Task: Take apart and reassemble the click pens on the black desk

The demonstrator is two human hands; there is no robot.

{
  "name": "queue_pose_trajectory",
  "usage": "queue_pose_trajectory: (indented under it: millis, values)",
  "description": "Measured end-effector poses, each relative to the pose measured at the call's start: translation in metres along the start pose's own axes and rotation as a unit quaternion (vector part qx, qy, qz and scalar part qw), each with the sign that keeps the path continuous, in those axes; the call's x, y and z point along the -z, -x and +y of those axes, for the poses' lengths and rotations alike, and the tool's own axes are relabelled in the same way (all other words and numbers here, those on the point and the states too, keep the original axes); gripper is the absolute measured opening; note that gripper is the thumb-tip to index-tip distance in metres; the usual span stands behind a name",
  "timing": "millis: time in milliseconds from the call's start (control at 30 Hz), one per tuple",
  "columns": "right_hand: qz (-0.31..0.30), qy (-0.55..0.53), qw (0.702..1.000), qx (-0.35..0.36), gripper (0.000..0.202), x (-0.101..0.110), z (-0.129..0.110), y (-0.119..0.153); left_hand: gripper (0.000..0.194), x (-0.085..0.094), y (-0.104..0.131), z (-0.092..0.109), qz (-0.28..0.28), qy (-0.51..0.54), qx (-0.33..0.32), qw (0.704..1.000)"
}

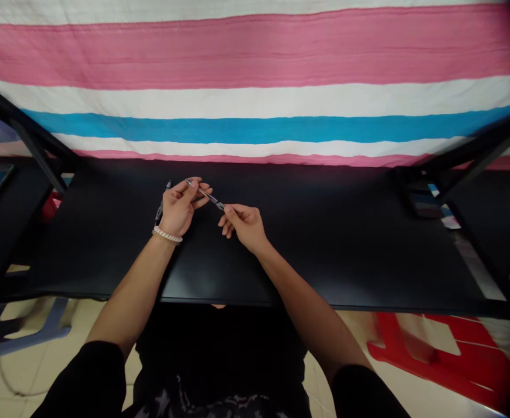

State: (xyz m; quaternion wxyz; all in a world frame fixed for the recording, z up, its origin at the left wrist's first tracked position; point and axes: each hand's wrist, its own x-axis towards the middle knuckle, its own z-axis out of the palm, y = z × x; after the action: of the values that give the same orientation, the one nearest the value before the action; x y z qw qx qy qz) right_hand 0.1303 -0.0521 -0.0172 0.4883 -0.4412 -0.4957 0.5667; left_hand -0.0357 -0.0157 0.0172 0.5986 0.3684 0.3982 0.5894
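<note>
Above the black table, a slim pen-like object [209,197] with a clear or silvery shaft and a dark part slants between my two hands. My left hand [182,204] pinches its upper-left end between thumb and fingers, and a pale braided bracelet circles that wrist. At the lower-right end, my right hand [244,223] grips the dark part with thumb and forefinger. A dark pen [158,215] lies just left of my left hand, partly hidden behind it.
The black table [346,244] has a pink, white and blue striped cloth [255,130] hanging behind it. Black metal frame bars rise at both sides. A red stool [468,348] stands below right, a grey-blue stool [50,325] below left.
</note>
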Motion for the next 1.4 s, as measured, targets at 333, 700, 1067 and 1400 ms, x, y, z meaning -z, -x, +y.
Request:
queue_pose_trajectory:
  millis: [333, 700, 1067, 1400]
  values:
    - [0.081, 0.036, 0.991, 0.097, 0.028, 0.005, -0.001, -0.004, 0.023, -0.008, -0.004, -0.02, 0.074, 0.077, -0.015, 0.994]
    - [0.108, 0.136, 0.968, 0.18, 0.007, 0.014, -0.005, -0.004, 0.021, -0.004, -0.007, -0.02, 0.091, 0.094, -0.013, 0.991]
    - [0.109, 0.054, 0.99, 0.071, 0.041, 0.009, -0.001, -0.007, 0.017, -0.001, -0.01, -0.016, 0.096, 0.083, -0.009, 0.992]
    - [0.103, 0.037, 0.99, 0.093, 0.044, 0.012, -0.002, -0.007, 0.018, 0.003, -0.013, -0.016, 0.102, 0.079, -0.011, 0.992]
